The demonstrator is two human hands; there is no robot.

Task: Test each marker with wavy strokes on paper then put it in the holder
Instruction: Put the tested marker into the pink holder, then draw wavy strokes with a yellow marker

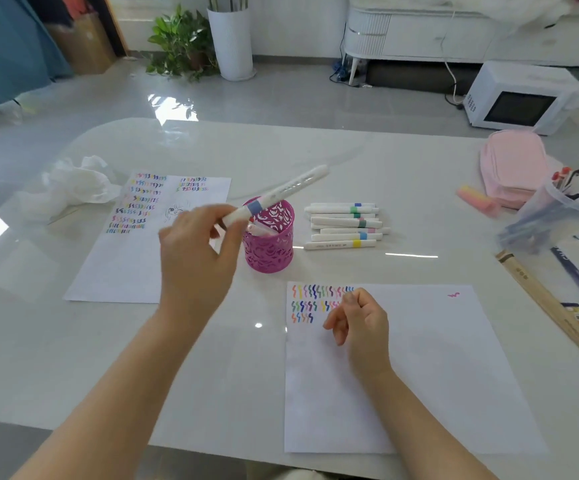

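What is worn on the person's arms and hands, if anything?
Nothing worn is visible. The left hand and right hand have no gloves, rings or watch. The left forearm and right forearm are uncovered; no sleeve is in view.

The holder (269, 237) stands mid-worktop (212, 368), with a few markers (257, 230) in it. A row of loose markers (345, 225) lies just beside it at 3 o'clock. At its 5 o'clock lies the near sheet (419, 393), with the right hand (360, 323) resting on it. At 9 o'clock lies the far sheet (125, 271), and crumpled wrap (73, 185) lies beyond that at 10 o'clock. The left hand (194, 258) holds a marker (281, 192) slanting over the holder. Towards 2 o'clock, near the worktop's edge, a pouch (513, 164) lies behind a tub of pens (554, 209). A ruler (551, 306) lies at 4 o'clock.
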